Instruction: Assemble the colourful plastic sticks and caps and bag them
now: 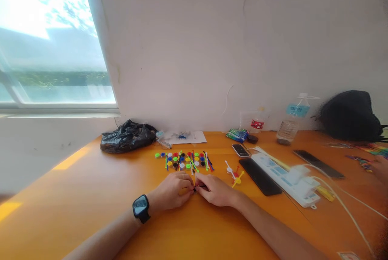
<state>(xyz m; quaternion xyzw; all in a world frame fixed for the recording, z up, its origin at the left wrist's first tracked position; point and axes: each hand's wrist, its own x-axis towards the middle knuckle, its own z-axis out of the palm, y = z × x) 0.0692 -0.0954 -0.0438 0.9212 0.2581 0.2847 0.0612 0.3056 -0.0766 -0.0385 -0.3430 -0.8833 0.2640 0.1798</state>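
Observation:
My left hand [176, 189], with a black watch [141, 207] on its wrist, is closed in a pinch at the middle of the table. My right hand [218, 189] meets it there, thumb and fingers pressed together. Between the fingertips shows a small dark piece [203, 186], mostly covered, its exact kind unclear. Just beyond the hands lie rows of coloured round discs [182, 160], with thin coloured arrow sticks [207, 161] among them. To the right rest a few arrow spinners, among them a white one [229, 170] and a yellow one [238, 180].
A black plastic bag [129, 136] and a paper sheet [194, 137] lie along the wall. Rightward are a black phone [260, 177], a white power strip [281, 179] with cables, a water bottle [289, 124] and a black backpack [348, 114]. Another person's hand [380, 167] touches coloured pieces at far right.

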